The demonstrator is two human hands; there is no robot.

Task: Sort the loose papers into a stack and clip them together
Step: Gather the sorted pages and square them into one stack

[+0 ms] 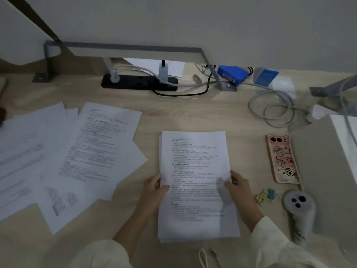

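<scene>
Wooden desk — left hand and right hand pinch one paper stack; loose sheets uncountable.

Head view, down onto desk

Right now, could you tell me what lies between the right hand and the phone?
In the head view, only bare desk separates the right hand from the phone; the binder clips sit lower, beside the wrist.
</scene>
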